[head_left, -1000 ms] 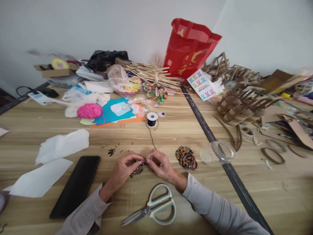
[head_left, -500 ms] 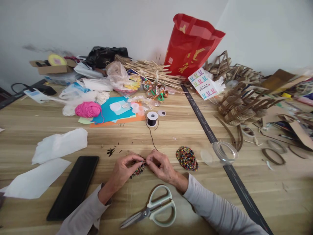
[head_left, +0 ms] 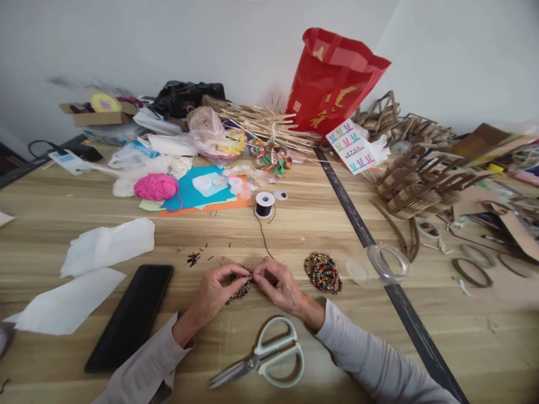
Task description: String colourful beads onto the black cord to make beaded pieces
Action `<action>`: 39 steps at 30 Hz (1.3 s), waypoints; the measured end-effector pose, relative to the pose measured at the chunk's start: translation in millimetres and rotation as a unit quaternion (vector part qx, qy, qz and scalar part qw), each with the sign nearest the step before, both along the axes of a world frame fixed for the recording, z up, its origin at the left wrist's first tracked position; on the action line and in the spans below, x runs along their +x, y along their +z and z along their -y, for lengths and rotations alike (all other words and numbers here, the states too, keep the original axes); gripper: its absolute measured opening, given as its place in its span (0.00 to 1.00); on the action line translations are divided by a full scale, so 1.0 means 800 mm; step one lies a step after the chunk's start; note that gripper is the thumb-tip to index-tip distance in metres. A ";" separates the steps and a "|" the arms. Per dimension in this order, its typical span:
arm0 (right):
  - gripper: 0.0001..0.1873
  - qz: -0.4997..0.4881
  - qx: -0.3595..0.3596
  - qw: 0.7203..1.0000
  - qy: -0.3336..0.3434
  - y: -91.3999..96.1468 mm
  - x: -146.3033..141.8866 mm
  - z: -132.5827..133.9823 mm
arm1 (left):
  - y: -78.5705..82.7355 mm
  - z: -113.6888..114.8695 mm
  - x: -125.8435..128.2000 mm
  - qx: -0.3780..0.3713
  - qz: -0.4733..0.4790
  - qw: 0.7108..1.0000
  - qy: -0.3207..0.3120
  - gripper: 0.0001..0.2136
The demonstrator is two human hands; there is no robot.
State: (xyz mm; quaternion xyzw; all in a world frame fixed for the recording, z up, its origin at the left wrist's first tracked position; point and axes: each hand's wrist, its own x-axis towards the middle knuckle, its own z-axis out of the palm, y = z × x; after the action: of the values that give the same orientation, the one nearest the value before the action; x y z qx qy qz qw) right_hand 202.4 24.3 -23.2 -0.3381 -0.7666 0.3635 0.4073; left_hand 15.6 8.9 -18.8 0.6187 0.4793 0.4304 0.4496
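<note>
My left hand (head_left: 217,294) is closed in a pinch, with a small heap of dark multicoloured beads (head_left: 241,292) under and beside its fingers. My right hand (head_left: 280,285) is pinched too, its fingertips meeting those of the left. A thin black cord (head_left: 264,238) runs from a white spool of cord (head_left: 264,205) down to the right fingers. What exactly lies between the fingertips is too small to see well. Right of my hands rests a coil of colourful beads (head_left: 323,272). Scissors (head_left: 261,359) with pale handles lie just in front of me.
A black phone-like slab (head_left: 130,317) and white paper sheets (head_left: 107,247) lie on the left. Short black cord bits (head_left: 193,258) are scattered beyond my left hand. Pink yarn (head_left: 155,186), a red bag (head_left: 337,84), clear rings (head_left: 389,262) and small woven baskets (head_left: 408,191) stand further off.
The whole view has shifted slightly, so things appear a little further right. Both hands keep their pinch at the same place by the beads.
</note>
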 end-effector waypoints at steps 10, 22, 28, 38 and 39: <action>0.11 0.000 -0.003 1.000 0.000 0.002 -0.002 0.000 | -0.002 -0.001 0.001 0.010 0.002 1.000 0.004 0.03; 0.12 0.005 -0.003 1.000 0.000 0.003 -0.001 0.001 | 0.005 -0.001 0.001 -0.004 -0.004 1.000 0.005 0.03; 0.12 0.008 -0.006 1.000 0.001 0.004 -0.001 0.001 | 0.005 -0.001 0.002 -0.004 -0.002 1.000 0.006 0.03; 0.11 0.008 -0.006 1.000 0.006 0.001 -0.001 0.000 | 0.002 0.000 0.002 -0.012 -0.001 1.000 0.001 0.03; 0.11 0.008 -0.004 1.000 0.007 0.001 -0.001 0.000 | 0.002 0.000 0.003 -0.014 0.001 1.000 0.000 0.03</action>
State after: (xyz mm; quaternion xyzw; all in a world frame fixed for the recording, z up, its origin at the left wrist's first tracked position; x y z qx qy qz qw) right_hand 201.9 24.6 -22.4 -0.3373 -0.7707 0.3667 0.3971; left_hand 17.6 8.7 -17.0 0.6121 0.4844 0.4244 0.4589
